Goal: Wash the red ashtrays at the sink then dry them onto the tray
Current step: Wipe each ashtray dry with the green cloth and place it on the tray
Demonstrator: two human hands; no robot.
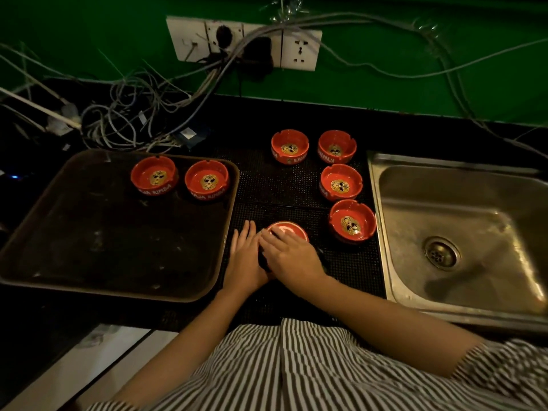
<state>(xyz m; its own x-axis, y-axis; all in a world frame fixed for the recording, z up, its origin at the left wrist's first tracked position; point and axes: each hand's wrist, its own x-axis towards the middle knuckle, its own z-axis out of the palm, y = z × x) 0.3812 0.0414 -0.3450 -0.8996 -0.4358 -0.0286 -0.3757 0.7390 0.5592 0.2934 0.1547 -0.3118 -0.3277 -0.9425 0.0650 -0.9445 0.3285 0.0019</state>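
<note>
A red ashtray (pixel 292 227) sits on the black mat at the counter's front, mostly covered by my hands. My right hand (pixel 289 254) lies over its near rim, fingers curled on a dark cloth (pixel 263 260) that shows between my hands. My left hand (pixel 243 251) rests flat beside the ashtray's left side, fingers straight. Two red ashtrays (pixel 154 175) (pixel 207 180) stand upright at the far end of the brown tray (pixel 89 247). Several more ashtrays (pixel 352 221) (pixel 341 182) (pixel 337 146) (pixel 289 146) stand on the mat next to the steel sink (pixel 462 203).
The sink's drain (pixel 441 253) is at the right, and no water is visible in the basin. A tangle of cables (pixel 127 120) lies at the back left under a wall socket strip (pixel 243 43). The black mat (pixel 267 179) covers the counter between tray and sink.
</note>
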